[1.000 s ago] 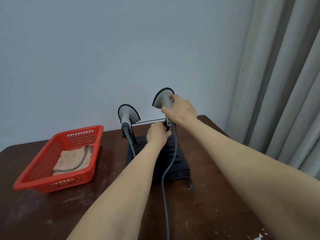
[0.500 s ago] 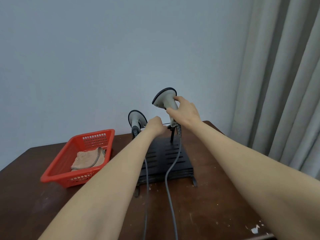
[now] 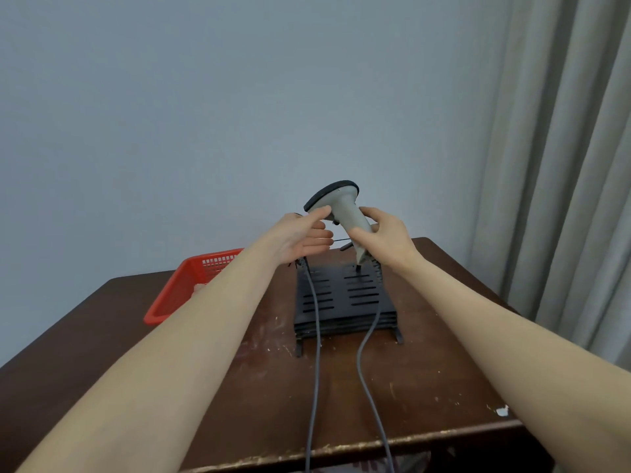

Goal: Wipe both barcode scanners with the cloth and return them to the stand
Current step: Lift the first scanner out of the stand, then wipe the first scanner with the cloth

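Lifted off the stand [image 3: 345, 302], scanner [image 3: 345, 209] in right hand's [image 3: 386, 238] curled fingers; left hand [image 3: 300, 238] spread beside it.

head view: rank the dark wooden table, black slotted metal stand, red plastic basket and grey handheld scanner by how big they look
1. Dark wooden table, by far.
2. Black slotted metal stand.
3. Red plastic basket, though the left forearm hides part of it, so its place against the stand is unsure.
4. Grey handheld scanner.
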Demonstrator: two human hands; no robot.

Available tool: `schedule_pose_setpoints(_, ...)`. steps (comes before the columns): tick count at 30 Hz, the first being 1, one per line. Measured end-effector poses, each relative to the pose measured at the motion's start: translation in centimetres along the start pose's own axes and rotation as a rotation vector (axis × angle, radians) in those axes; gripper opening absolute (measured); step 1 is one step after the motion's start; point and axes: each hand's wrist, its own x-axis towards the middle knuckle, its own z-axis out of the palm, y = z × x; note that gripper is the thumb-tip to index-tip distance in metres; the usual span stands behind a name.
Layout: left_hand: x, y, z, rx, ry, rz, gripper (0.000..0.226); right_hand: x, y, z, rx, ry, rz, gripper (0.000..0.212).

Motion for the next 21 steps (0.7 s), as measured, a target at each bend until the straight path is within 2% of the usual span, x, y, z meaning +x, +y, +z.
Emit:
schedule_pose_setpoints(6,-2.6,-0.1,1.9,-0.152,0.089,-0.008,0.060,-2.6,-0.2,0.4,-0.024,-0.008,-0.081,0.046)
schedule_pose_setpoints(10,-4.1,-0.4,3.5,-0.286,0.122,0.009,0.050,-3.8,-0.1,0.6,-0.101,-0.013,-0.147,0.052)
schedule_pose_setpoints(14,-4.5,-1.2,4.1,-0.383,0.161,0.026,0.052,-4.3,0.3,0.5,-0.138,-0.041,-0.165,0.056)
schedule_pose_setpoints(17,-4.7,-1.8,4.5,-0.435,0.163,0.051,0.041,-4.2,0.6,0.5,-0.141,-0.087,-0.146,0.060)
schedule_pose_setpoints(19,-4.9,-2.2,4.8,-0.439,0.150,0.066,0.025,-4.0,0.7,0.6,-0.147,-0.137,-0.129,0.050)
schedule_pose_setpoints(21,-5.0,-2.6,5.1,-0.432,0.171,0.064,0.020,-3.7,0.3,0.8,-0.083,-0.191,-0.084,0.030)
